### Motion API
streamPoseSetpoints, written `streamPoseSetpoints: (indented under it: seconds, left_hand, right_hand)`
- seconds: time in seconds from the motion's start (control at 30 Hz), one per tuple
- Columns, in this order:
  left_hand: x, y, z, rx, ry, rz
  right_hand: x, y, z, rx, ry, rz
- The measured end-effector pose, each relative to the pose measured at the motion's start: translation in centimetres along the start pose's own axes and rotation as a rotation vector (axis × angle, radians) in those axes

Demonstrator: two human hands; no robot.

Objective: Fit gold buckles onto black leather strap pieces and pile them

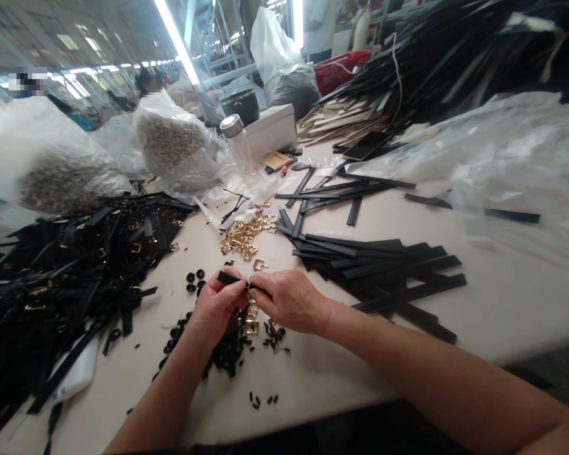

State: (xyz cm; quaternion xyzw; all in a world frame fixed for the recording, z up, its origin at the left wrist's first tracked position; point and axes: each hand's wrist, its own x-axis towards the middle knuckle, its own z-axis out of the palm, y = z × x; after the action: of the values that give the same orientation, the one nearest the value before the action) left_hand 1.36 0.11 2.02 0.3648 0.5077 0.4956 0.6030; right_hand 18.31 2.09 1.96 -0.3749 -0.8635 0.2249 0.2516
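Black strap (pixel 229 278) — pinched by left hand (pixel 218 306) and right hand (pixel 291 300), each grip closed — sits above the surface (pixel 332 360), toward its near edge.

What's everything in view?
Rectangular metal buckles: many, gold, centre
Flat loose straps: many, black, right
Tangled strap heap: one, black, left
Small loose pieces: many, black, front centre
Lidded round bottle: one, clear, back centre
Filled plastic bags: several, translucent, back
Rectangular box: one, white, by bottle
Plastic container: one, red, back
Crumpled plastic sheeting: uncounted, clear, right
Table: one, pale, beneath
Held flat strap: one, black, front centre
Left hand: one, bare, gripping strap
Right hand: one, bare, alongside
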Motion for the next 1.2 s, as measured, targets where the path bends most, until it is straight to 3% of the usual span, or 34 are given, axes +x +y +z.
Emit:
streamPoseSetpoints:
  seconds: [0.33, 0.6, 0.73, 0.87, 1.07, 1.2]
  left_hand:
    - [0.0, -0.3, 0.2, 0.082, -0.012, 0.072]
    - [-0.5, -0.2, 0.4, 0.432, 0.175, 0.352]
    - [-1.0, -0.1, 0.3, 0.382, 0.125, 0.41]
    - [-0.7, 0.0, -0.4, 0.251, -0.007, 0.315]
    - [-0.1, 0.5, -1.6, 0.229, -0.163, 0.027]
    - [-0.2, 0.8, -1.8, 0.225, -0.167, -0.036]
  right_hand:
    - [-0.2, 0.1, 0.0, -0.052, 0.019, 0.003]
    - [0.0, 0.1, -0.8, -0.013, 0.1, 0.112]
    - [0.2, 0.4, -1.1, 0.065, 0.144, 0.138]
    - [0.2, 0.8, -1.4, 0.171, 0.142, 0.119]
    - [0.0, 1.1, -1.7, 0.257, 0.002, -0.041]
    - [0.0, 1.2, -1.8, 0.209, -0.03, -0.082]
